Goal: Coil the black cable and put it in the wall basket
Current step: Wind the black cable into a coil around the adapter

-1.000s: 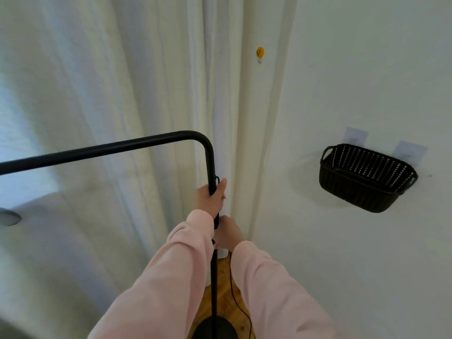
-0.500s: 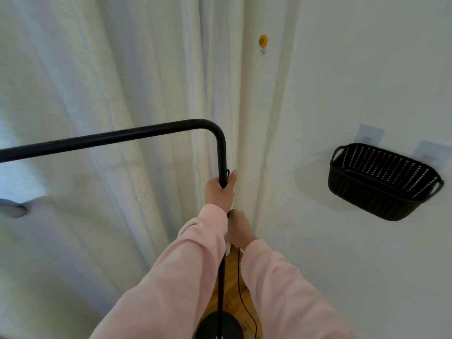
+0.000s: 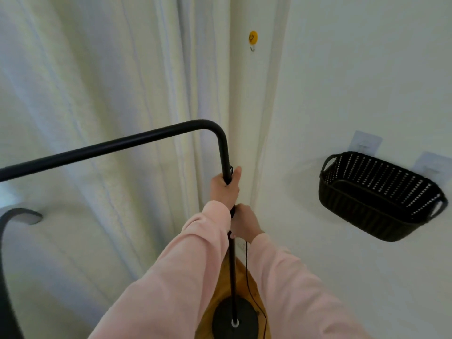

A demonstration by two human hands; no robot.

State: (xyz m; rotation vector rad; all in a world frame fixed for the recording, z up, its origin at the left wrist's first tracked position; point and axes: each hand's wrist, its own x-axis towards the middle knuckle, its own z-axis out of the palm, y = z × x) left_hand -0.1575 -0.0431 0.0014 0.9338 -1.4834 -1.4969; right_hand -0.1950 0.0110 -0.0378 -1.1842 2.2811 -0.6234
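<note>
A thin black cable (image 3: 246, 267) hangs down beside a black lamp pole (image 3: 231, 260) toward the round base (image 3: 247, 321) on the floor. My left hand (image 3: 223, 187) is wrapped around the pole just below its bend. My right hand (image 3: 244, 222) sits lower on the pole, fingers closed where the cable starts; whether it grips the cable or only the pole cannot be told. The empty black woven wall basket (image 3: 362, 206) hangs on the white wall to the right, well apart from both hands.
The pole's horizontal arm (image 3: 97, 149) reaches left across white curtains (image 3: 110, 94). A yellow wall hook (image 3: 253, 37) sits high in the corner. A dark curved shape (image 3: 5, 265) fills the lower left edge. The floor below is wooden (image 3: 252, 285).
The view has shifted slightly, so the basket and pole sit differently in frame. Both hands keep their grip on the pole at the same places.
</note>
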